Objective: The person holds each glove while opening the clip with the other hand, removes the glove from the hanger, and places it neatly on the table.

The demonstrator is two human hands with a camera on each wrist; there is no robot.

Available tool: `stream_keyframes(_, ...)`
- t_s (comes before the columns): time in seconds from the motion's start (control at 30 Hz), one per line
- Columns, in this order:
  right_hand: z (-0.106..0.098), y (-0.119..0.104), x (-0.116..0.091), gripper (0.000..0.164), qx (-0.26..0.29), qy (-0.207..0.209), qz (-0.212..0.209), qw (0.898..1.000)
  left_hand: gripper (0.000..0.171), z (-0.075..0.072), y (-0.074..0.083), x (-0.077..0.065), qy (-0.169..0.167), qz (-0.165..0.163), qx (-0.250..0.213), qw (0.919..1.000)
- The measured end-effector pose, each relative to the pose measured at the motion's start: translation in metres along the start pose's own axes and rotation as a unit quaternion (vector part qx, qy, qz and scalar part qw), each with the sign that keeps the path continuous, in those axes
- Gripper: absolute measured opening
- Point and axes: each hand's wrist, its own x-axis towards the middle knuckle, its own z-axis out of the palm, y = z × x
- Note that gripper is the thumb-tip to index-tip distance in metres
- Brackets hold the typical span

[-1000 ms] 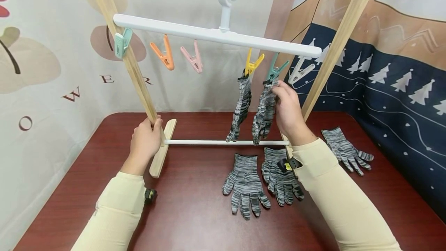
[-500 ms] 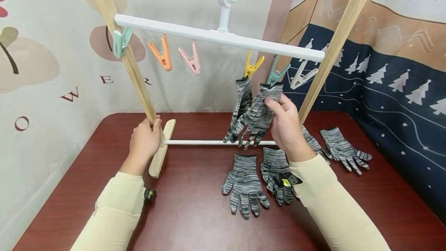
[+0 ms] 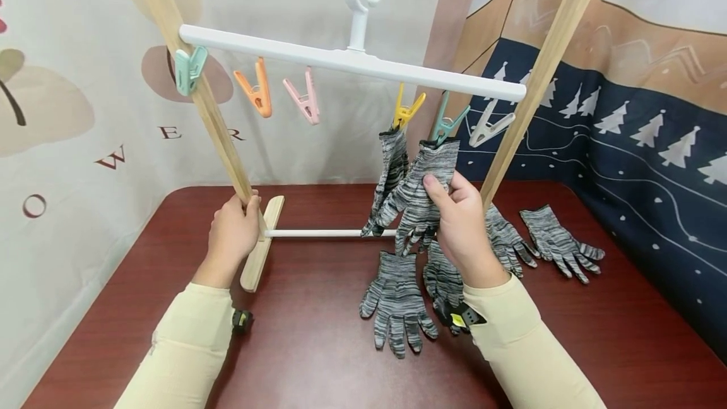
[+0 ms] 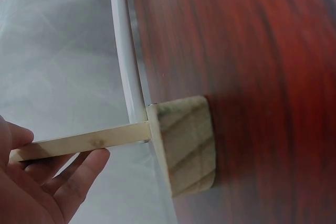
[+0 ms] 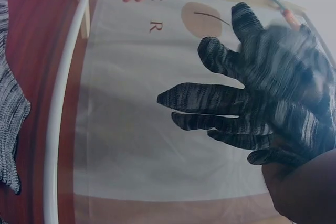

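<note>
Two bare hands showed on my head feed. The left hand (image 3: 231, 230) had its grip wrapped round the wooden upright (image 3: 219, 134), near the bottom. I saw the right hand (image 3: 462, 229) pinching the held glove (image 3: 438, 163), a grey striped one, with the thumb across its front below the cuff; that glove hung from the teal peg (image 3: 445, 125). Just beside it, the second glove (image 3: 392, 160) hung from the yellow peg (image 3: 406, 116). Along the white hanger (image 3: 284, 51) I also counted the mint peg (image 3: 187, 72), the orange peg (image 3: 259, 98), the pink peg (image 3: 308, 105) and the white peg (image 3: 487, 129). Four more gloves (image 3: 397, 308) lay on the counter (image 3: 318, 346), one of them partly screened by the right hand.

On my left wrist feed, the thumb and fingers sat on opposite sides of the upright, close to the wooden foot (image 4: 186, 145) and the white rod (image 4: 124, 51).

My right wrist feed was partly blurred: striped glove fabric covered much of the right hand, so I could not tell its grip from there, while the left hand appeared at the top, on the upright
</note>
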Motion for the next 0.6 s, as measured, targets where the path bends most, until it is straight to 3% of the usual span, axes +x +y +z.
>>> stream_keyframes(0.23,0.000,-0.004,-0.002,0.007,-0.019,0.009,0.003,1.000,0.056,-0.003,-0.002,-0.002,-0.024,0.000,0.042,0.9988)
stream_keyframes(0.4,-0.001,-0.005,-0.003,0.007,-0.029,0.006,-0.002,1.000,0.059,-0.023,0.007,-0.007,-0.054,0.011,0.160,0.9856)
stream_keyframes(0.5,-0.001,-0.004,-0.002,0.008,-0.031,0.002,-0.008,0.999,0.059,-0.041,0.029,-0.021,-0.005,0.031,0.204,0.9785)
stream_keyframes(0.6,-0.002,-0.003,-0.002,0.009,-0.033,-0.006,-0.011,0.999,0.049,-0.047,0.061,-0.042,0.104,0.093,0.165,0.9764)
